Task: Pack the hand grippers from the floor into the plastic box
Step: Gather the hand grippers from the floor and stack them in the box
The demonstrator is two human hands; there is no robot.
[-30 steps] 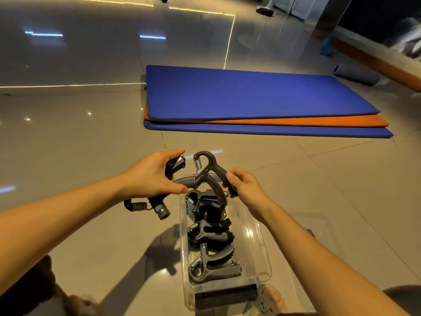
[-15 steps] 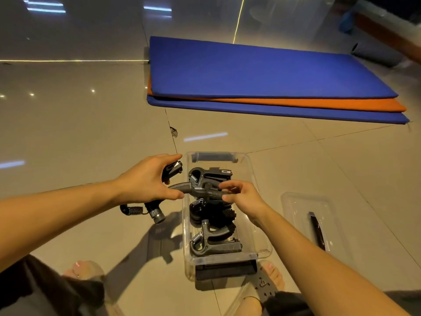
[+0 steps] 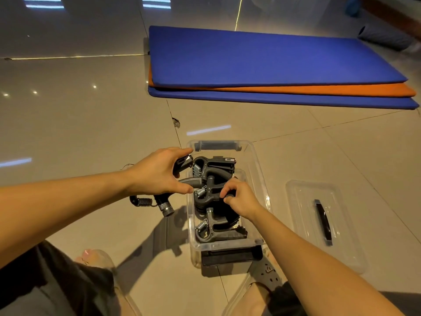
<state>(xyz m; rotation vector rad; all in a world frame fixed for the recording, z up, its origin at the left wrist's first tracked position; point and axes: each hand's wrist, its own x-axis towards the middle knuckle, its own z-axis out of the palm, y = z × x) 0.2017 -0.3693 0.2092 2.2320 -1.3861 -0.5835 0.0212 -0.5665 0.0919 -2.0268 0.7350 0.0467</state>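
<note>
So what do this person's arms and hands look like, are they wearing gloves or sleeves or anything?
Nothing covers them. The left hand and right hand are bare: no gloves, rings or bracelets show. The left forearm and right forearm are bare too, right to the frame edge, with no sleeve, watch or marking in view.

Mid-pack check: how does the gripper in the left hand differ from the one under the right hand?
The left-hand gripper hangs outside the plastic box, over the floor; the right-hand gripper lies inside, on top of the pile. The left hand wraps round its gripper; the right hand only pinches a handle of its own with its fingers. Both are dark with a metal coil spring.
</note>
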